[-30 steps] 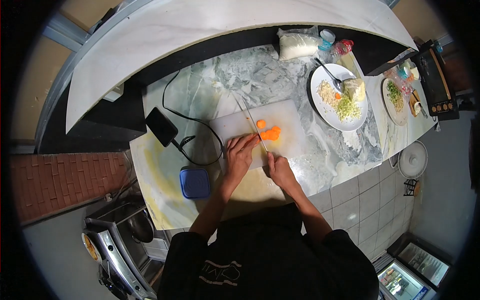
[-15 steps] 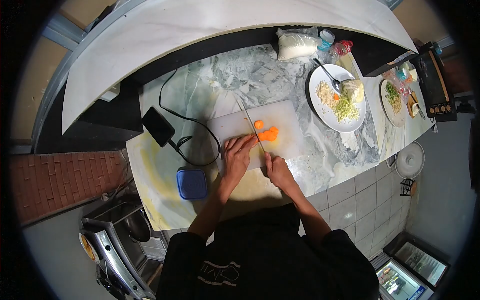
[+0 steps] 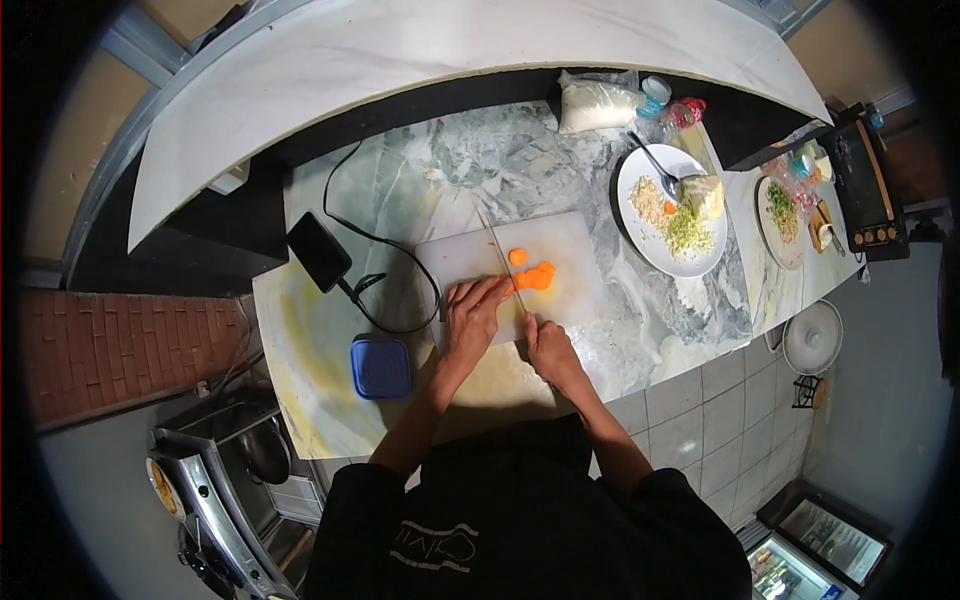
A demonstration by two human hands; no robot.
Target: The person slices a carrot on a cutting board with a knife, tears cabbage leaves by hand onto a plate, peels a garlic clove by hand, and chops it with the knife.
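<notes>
My right hand (image 3: 550, 352) is closed around the handle of a knife (image 3: 497, 240), whose blade slants up and left across a white cutting board (image 3: 575, 240). Fingers of my left hand (image 3: 473, 318) press together on a carrot, right beside the blade; most of that carrot is hidden beneath them. On the blade's right side lie several orange carrot slices (image 3: 541, 277), bunched together. One loose slice (image 3: 517, 257) sits slightly farther up the board.
Right of the board, a white plate (image 3: 655, 257) holds chopped food, a spoon and a pale wedge. A phone-like black device (image 3: 318, 252) with a cable (image 3: 340, 180) and a blue-lidded container (image 3: 380, 368) lie left. Behind stands a bag of white powder (image 3: 598, 103).
The whole view has shifted slightly. Both hands stay at the board with the knife by the carrot, and the slices lie nearly as before.
</notes>
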